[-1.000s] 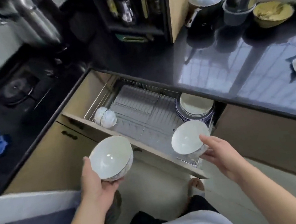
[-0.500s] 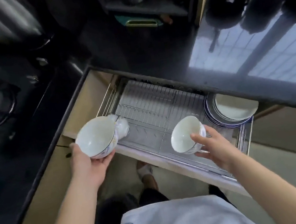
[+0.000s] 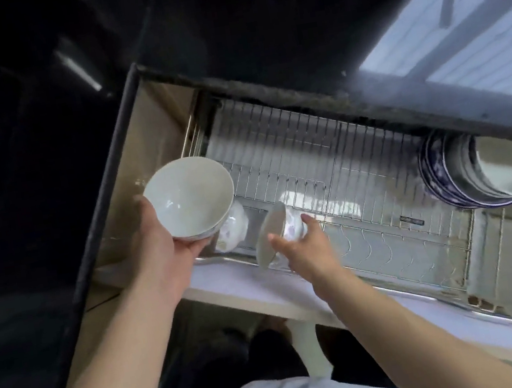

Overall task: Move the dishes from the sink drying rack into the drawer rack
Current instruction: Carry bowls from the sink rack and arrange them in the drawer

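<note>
The pulled-out drawer rack [image 3: 319,157] of metal wire lies below me. My left hand [image 3: 163,252] grips a white bowl [image 3: 190,197] by its rim and base, held over the rack's left end. Under it, a small white bowl [image 3: 233,227] lies on its side in the rack. My right hand [image 3: 303,246] holds a second white bowl [image 3: 271,235] tipped on edge, its mouth facing left, low over the rack's front left part. A stack of plates and bowls [image 3: 479,172] stands on edge at the rack's right end.
The dark countertop [image 3: 255,26] overhangs the drawer's back. The drawer's white front edge [image 3: 246,289] runs under my forearms. A beige cabinet wall [image 3: 151,136] bounds the rack on the left. My feet and the floor show below.
My head has come down closer over the drawer. My right hand has carried its bowl leftward and tipped it onto its edge. My left hand's bowl sits further in over the rack's left end.
</note>
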Available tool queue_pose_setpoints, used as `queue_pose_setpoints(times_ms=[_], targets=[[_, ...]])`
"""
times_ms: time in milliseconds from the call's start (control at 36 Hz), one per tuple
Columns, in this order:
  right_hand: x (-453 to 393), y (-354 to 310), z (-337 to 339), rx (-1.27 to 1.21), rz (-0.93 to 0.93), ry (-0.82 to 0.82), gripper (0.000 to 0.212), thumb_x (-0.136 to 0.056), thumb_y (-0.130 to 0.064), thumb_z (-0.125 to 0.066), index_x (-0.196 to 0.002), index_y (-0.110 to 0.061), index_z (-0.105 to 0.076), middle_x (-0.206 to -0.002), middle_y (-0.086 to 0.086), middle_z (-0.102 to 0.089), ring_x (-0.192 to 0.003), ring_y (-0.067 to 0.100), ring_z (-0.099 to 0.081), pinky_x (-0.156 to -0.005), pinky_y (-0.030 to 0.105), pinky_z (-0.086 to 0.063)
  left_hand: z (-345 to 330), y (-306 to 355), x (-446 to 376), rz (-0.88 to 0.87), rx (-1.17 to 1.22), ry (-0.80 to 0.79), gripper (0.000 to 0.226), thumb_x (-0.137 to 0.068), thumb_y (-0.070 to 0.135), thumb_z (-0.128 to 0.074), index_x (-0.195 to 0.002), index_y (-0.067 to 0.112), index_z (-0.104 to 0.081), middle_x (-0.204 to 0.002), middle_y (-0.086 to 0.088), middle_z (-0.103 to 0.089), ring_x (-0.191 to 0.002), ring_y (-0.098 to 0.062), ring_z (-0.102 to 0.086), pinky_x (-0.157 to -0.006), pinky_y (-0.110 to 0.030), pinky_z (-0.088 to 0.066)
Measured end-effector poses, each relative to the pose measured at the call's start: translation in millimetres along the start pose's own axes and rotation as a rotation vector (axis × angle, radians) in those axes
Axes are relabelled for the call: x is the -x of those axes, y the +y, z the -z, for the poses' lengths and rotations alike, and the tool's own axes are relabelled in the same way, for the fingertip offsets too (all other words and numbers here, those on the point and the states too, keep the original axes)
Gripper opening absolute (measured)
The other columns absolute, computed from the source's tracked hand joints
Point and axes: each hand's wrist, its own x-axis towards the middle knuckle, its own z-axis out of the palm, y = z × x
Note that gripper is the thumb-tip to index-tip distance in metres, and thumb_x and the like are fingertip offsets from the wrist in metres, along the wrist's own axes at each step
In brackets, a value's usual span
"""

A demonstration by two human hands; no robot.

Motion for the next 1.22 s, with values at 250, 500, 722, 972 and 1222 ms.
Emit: queue_pose_setpoints(times_ms=[250, 500, 722, 972, 1222], targets=[[-39.6, 1.4, -58.3, 0.163, -0.057, 0.079, 0.077, -0.078, -0.046, -0.082, -0.140, -0.029, -0.039, -0.130, 0.010, -0.047, -0.099, 0.025, -0.057, -0.093, 0.032, -0.048, 18.8, 1.3, -30.9, -0.035, 0.093, 0.083, 0.032, -0.100, 0.058, -0.049, -0.107, 0.028, -0.057, -0.121, -0.009, -0.061, -0.110, -0.036, -0.064, -0.087, -0.062, -0.058], [-46.8, -8.5, -75.9, 0.174, -0.091, 0.024, 0.086, -0.081, -0.043, -0.082, -0.150, -0.026, -0.033, -0.141, 0.012, -0.037, -0.120, 0.032, -0.053, -0.101, 0.038, -0.044, 32.7, 7.6, -29.1, -0.026, 0.120, 0.028, 0.036, -0.102, 0.056, -0.046, -0.114, 0.025, -0.060, -0.127, -0.011, -0.064, -0.110, -0.036, -0.068, -0.089, -0.062, -0.056], [-56.6, 0.3, -73.9, 0.137, -0.083, -0.020, 0.102, -0.065, -0.048, -0.091, -0.149, -0.029, -0.037, -0.137, 0.009, -0.050, -0.117, 0.029, -0.059, -0.103, 0.041, -0.050, 30.6, 11.2, -23.1, 0.005, 0.103, 0.012, 0.042, -0.101, 0.059, -0.047, -0.120, 0.023, -0.059, -0.125, -0.012, -0.065, -0.109, -0.036, -0.068, -0.089, -0.062, -0.056], [-21.0, -28.4, 6.7, -0.233, -0.046, -0.223, 0.082, -0.085, -0.065, -0.064, -0.155, -0.033, -0.035, -0.154, 0.001, -0.046, -0.134, 0.021, -0.051, -0.111, 0.049, -0.045, 9.0, -10.9, -11.6, 0.129, -0.009, -0.065, 0.054, -0.100, 0.060, -0.046, -0.134, 0.019, -0.052, -0.125, -0.017, -0.063, -0.108, -0.038, -0.067, -0.076, -0.056, -0.061], [23.6, -9.7, 92.8, -0.620, -0.019, -0.573, 0.079, -0.082, -0.046, -0.080, -0.148, -0.016, -0.049, -0.145, 0.021, -0.054, -0.132, 0.046, -0.052, -0.103, 0.060, -0.049, -55.5, -82.4, 28.9, 0.264, -0.218, -0.311, 0.051, -0.103, 0.058, -0.040, -0.126, 0.019, -0.061, -0.116, -0.015, -0.072, -0.102, -0.036, -0.072, -0.083, -0.062, -0.059]])
